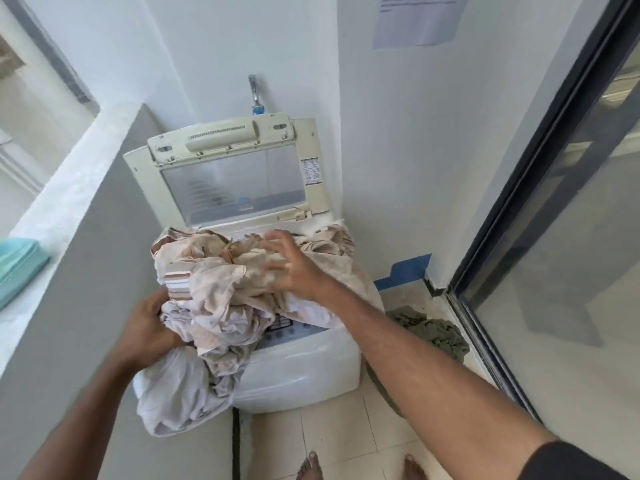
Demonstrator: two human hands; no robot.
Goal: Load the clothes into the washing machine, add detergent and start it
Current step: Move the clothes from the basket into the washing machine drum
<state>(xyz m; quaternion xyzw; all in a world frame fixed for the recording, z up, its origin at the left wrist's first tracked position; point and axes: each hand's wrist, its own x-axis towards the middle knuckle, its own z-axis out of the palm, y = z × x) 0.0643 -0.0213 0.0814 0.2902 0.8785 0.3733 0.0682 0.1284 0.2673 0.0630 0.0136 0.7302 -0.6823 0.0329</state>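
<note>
The lid [239, 168] of the washing machine [301, 368] stands tipped up against the wall, so the drum mouth is free to take the load, and a big bundle of pale, striped bedding [214, 285] is heaped right over that opening. Most of it sits on top of the machine; a long fold spills down the front left corner and hangs toward the floor. The right hand [292, 268] lies flat on the crown of the heap with its fingers [273, 237] spread apart and fairly straight, which looks to me like pressing the cloth down into the drum rather than gripping it. The left hand [149, 330] is at the near left edge of the bundle, its fingers curled into the cloth, holding up the part that would otherwise slide off the side. The drum itself is hidden under the fabric, so I cannot say how much has gone in. Part of the bedding drapes over the control panel [291, 325], and that would need clearing before anyone can press a button. On the tiled floor to the right lies a crumpled green cloth [433, 332], just beside the sliding glass door [554, 202]. A tap [254, 90] sticks out of the wall behind the lid, a teal tub [17, 268] rests on the ledge at left, and I see no detergent anywhere.
</note>
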